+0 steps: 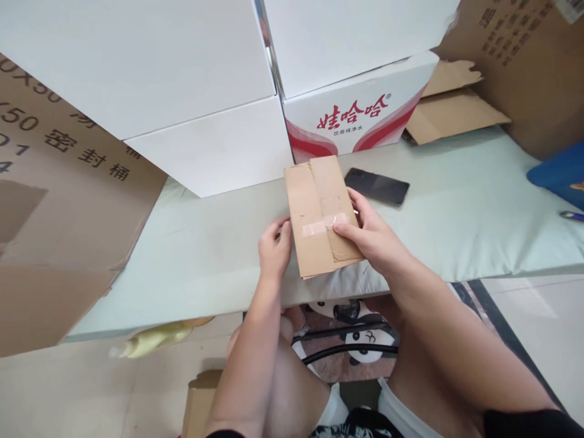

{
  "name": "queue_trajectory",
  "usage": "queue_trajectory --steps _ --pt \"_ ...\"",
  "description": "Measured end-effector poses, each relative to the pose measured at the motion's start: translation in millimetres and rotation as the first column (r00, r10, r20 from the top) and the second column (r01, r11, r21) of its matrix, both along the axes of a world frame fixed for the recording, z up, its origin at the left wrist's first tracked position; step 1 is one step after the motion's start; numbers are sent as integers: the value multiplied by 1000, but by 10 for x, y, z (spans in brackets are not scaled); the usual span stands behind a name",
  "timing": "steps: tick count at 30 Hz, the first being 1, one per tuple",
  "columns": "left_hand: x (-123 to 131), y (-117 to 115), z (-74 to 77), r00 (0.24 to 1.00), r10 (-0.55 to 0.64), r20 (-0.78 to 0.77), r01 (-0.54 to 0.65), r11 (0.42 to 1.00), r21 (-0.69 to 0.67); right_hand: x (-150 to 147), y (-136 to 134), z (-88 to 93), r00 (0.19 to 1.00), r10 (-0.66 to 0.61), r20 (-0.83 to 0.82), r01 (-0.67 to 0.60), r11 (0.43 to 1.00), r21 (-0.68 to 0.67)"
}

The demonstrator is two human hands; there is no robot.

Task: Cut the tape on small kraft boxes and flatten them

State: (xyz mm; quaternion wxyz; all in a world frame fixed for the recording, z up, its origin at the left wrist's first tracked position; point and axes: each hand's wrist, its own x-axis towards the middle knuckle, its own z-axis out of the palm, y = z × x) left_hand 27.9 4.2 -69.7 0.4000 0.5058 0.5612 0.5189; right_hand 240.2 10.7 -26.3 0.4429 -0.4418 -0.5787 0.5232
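Note:
A flattened brown cardboard packet [314,194] lies on the pale table [456,225] in front of me. A strip of clear tape [319,226] runs across its folded flap. My right hand [371,234] rests on the packet's right side, thumb pressing the tape down, fingers curled along the edge. My left hand [275,246] sits at the packet's left edge, fingers curled against the cardboard.
A black phone [376,186] lies just behind the packet. White boxes [210,146], one with red print [356,115], stand at the back. Large brown cartons [59,201] lean at left and back right [524,67]. A blue object [559,173] is at right.

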Motion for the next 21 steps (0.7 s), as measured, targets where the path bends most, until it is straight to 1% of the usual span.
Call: queue_trajectory --steps 1,2,3,4,5,7,8,9,10,11,12,13,14,15,17,18,19,20,21 --pt "-10 -16 39 999 -2 53 -2 997 81 -22 -4 1 1000 -4 -6 3 1000 -21" --pt "-15 -32 70 996 -36 81 21 984 179 -49 -11 6 1000 -5 -17 4 999 -45" --pt "-16 -47 90 994 -92 65 70 959 275 -74 -15 13 1000 -9 -30 7 998 -70" --pt "-18 -58 99 989 -148 0 139 928 346 -91 -14 19 999 -15 -47 11 995 -95" --pt "-23 -64 95 979 -180 -94 202 900 387 -93 -4 20 997 -25 -68 16 992 -124" --pt "-46 -60 66 951 -184 -250 274 875 399 -38 50 -7 992 -74 -105 53 980 -194" --pt "-63 -52 47 944 -181 -275 283 874 396 18 92 -36 989 -119 -89 97 970 -223" --pt "-81 -41 29 945 -186 -270 285 872 398 88 139 -72 984 -178 -34 165 959 -230" --pt "-97 -30 16 946 -198 -256 290 868 403 163 184 -111 967 -244 75 255 946 -202" --pt "-109 -21 8 947 -211 -243 297 863 409 233 224 -151 926 -305 223 340 930 -140" --pt "-117 -14 7 946 -223 -235 305 857 416 289 253 -185 861 -336 382 389 919 -69" --pt "-119 -11 11 945 -233 -230 312 851 423 324 268 -213 781 -324 533 393 919 -16" --pt "-116 -9 18 943 -244 -226 321 845 427 335 270 -233 696 -274 664 364 931 3" --pt "-110 -9 29 940 -257 -224 332 840 429 322 261 -243 608 -198 769 320 947 -9" --pt "-97 -10 50 933 -286 -220 355 832 426 248 227 -245 448 -49 893 236 970 -65" --pt "-91 -11 57 929 -300 -218 367 828 423 203 212 -239 384 -9 923 212 974 -79" --pt "-87 -10 62 925 -312 -217 377 825 421 163 206 -232 339 8 941 203 976 -82" --pt "-84 -10 65 921 -324 -215 386 822 418 136 209 -225 323 11 946 204 976 -81" --pt "-83 -9 65 918 -333 -214 394 819 417 126 223 -220 339 8 941 207 975 -83"
